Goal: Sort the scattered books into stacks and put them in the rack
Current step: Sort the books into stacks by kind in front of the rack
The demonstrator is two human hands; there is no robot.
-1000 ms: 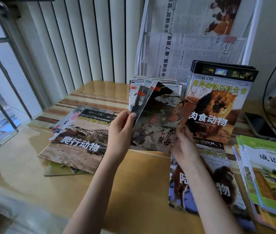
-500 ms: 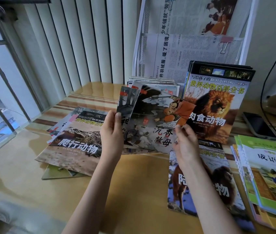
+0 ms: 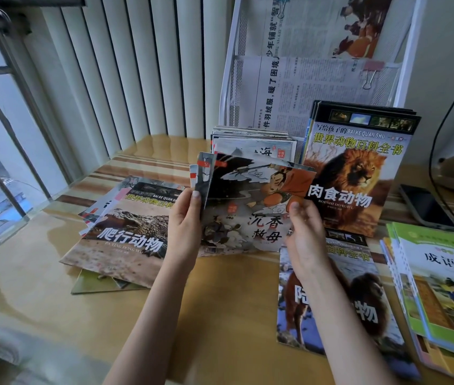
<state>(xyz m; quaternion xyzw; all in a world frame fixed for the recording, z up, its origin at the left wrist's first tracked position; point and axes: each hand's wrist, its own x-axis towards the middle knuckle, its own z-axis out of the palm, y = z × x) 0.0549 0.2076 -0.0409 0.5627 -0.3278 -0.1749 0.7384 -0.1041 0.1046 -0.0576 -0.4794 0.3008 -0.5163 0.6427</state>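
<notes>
Holding a fanned bundle of thin illustrated story booklets (image 3: 243,207) upright above the glossy yellow-wood surface (image 3: 220,307), the left hand (image 3: 184,226) grips the bundle's left edge with its thumb on the front, and the right hand (image 3: 305,234) pinches the lower right corner. The front cover shows a painted figure in orange with black Chinese characters; several darker covers splay out behind it at the upper left. The bundle sits just in front of a stack of similar small booklets (image 3: 253,143) standing at the foot of the white wire rack (image 3: 230,79), beside an upright lion-cover animal book (image 3: 356,173). Left of the hands a crocodile-cover book (image 3: 125,232) lies atop a loose pile; right, a camel-cover book (image 3: 359,309) lies flat, and green-edged books (image 3: 442,279) reach the frame's right edge. Bare surface lies between the forearms and toward the near left. Compared with half a second ago, the bundle is a little more squared and the left hand's thumb sits higher on its edge.
</notes>
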